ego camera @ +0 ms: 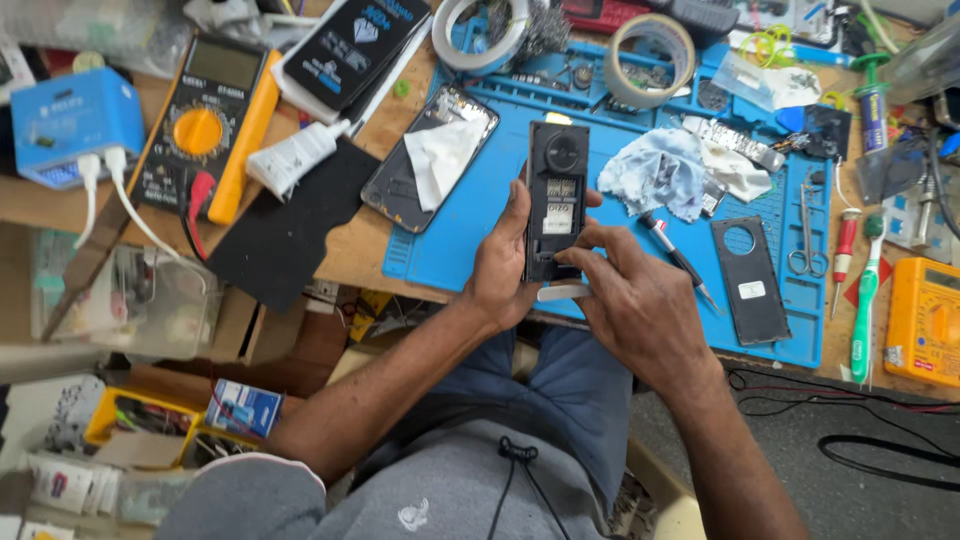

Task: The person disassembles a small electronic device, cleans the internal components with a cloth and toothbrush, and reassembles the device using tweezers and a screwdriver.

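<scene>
Hands first: my left hand [500, 265] clamps the opened phone [556, 200] upright above the mat's near edge, while my right hand [630, 290] pinches a thin white pry strip [562, 292] at its lower end. I judge a slip could gouge exposed internals or drop the phone. Beyond, the blue work mat [470, 240] carries a removed back cover [750, 280], screwdriver [678, 258] and cloth [655, 170]; the wooden bench [350, 255] is crowded with a multimeter [200, 130] and tape rolls [650, 60].

Opened phone [556, 200] lower end hidden behind fingers [585, 262]; internal parts too small.
</scene>
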